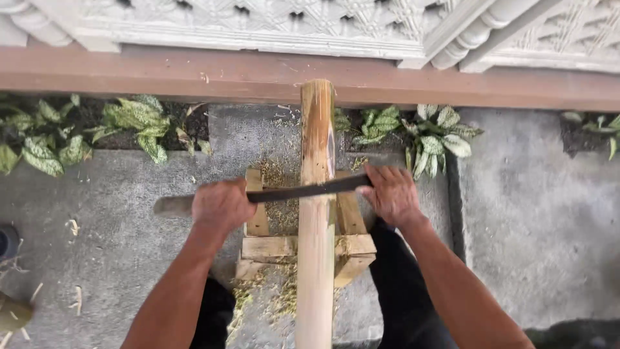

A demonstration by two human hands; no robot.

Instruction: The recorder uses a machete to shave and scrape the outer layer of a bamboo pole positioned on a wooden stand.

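Bamboo pole (316, 213), pale tan, runs lengthwise down the middle of the view, from the reddish-brown ledge (161, 74) at the top to the bottom edge between the person's knees. It lies across a small wooden stand (352, 249) built of rough blocks, which sits on the grey concrete floor (529, 220).

Long dark blade (303, 190) lies crosswise on top of the pole, roughly at right angles to it, tilted slightly so that its right end sits higher.

Left hand (221, 205): fingers closed in a fist around the blade's handle, to the left of the pole and just apart from it. A pale stub of the handle (171, 205) sticks out past the fist on the left.

Right hand (389, 192): fingers curled down over the blade's far end, to the right of the pole. Whether the thumb wraps under the blade cannot be told.

The pole thus lies between the two hands, under the midpoint of the blade, touching it.

Pale shavings (281, 294) litter the stand and the floor beside the pole. Speckled green plants (433, 132) grow in a soil strip under the ledge. Carved white stonework (258, 22) lies above.
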